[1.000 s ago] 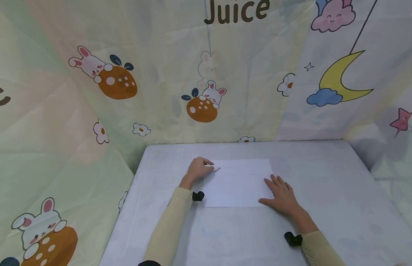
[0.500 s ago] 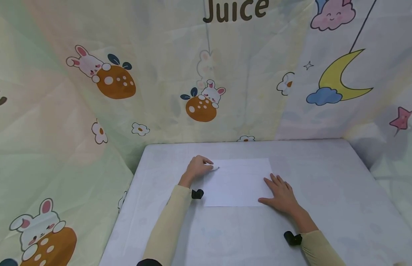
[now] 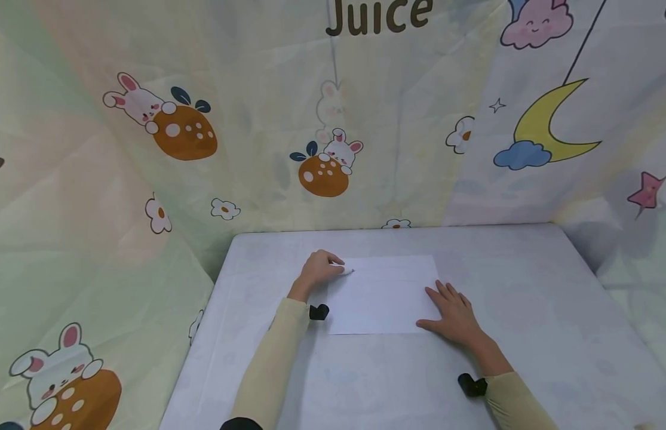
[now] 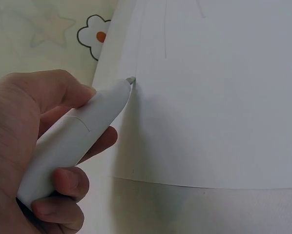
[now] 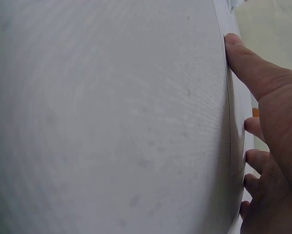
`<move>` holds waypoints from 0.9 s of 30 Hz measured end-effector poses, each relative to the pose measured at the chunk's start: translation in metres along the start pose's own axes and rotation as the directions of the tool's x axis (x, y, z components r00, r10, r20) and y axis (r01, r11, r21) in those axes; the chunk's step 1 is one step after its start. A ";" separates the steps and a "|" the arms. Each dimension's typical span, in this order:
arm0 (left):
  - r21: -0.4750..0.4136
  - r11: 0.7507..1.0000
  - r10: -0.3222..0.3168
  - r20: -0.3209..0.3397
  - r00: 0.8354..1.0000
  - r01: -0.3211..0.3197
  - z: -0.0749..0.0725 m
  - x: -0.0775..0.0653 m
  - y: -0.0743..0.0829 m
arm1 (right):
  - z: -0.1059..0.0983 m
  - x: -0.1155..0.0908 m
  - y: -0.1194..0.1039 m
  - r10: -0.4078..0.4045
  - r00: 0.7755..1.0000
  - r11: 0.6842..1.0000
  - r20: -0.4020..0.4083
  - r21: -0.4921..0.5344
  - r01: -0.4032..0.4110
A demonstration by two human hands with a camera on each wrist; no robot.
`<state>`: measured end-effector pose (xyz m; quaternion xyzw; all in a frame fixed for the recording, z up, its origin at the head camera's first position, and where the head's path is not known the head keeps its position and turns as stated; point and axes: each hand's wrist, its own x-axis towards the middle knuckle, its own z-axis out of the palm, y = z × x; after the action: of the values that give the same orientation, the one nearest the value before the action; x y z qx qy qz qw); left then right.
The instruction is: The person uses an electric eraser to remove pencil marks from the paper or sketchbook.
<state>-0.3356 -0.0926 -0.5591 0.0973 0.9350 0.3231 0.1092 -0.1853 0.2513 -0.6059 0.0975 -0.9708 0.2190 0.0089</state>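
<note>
A white sheet of paper (image 3: pixel 386 298) lies flat on the table. My left hand (image 3: pixel 320 269) is at its upper left, gripping a thick white pen-shaped tool (image 4: pixel 73 136) with fingers curled round the body. In the left wrist view, the tool's small grey tip (image 4: pixel 131 80) is right at the paper, close to the sheet's left side. Thin faint lines (image 4: pixel 165 29) run on the paper beyond the tip. My right hand (image 3: pixel 455 315) rests spread at the sheet's lower right. In the right wrist view its thumb (image 5: pixel 241 51) lies along the paper's edge.
The table (image 3: pixel 526 286) has a pale cover. Behind it hangs a cloth backdrop (image 3: pixel 257 89) printed with rabbits, flowers and a moon. A black strap piece (image 3: pixel 319 312) shows at the left cuff, and another black piece (image 3: pixel 472 385) at the right cuff.
The head view has drifted slightly. Both hands stay nearly where they were on the paper, the left still gripping the white pen-shaped tool.
</note>
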 end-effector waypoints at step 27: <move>0.006 1.000 0.011 0.014 1.000 -0.011 -0.006 -0.005 0.008 | -0.003 0.000 -0.001 -0.004 1.000 1.000 -0.008 0.008 0.004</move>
<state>-0.3320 -0.0911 -0.5484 0.1050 0.9346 0.3203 0.1135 -0.1852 0.2514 -0.6028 0.0985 -0.9697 0.2234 0.0126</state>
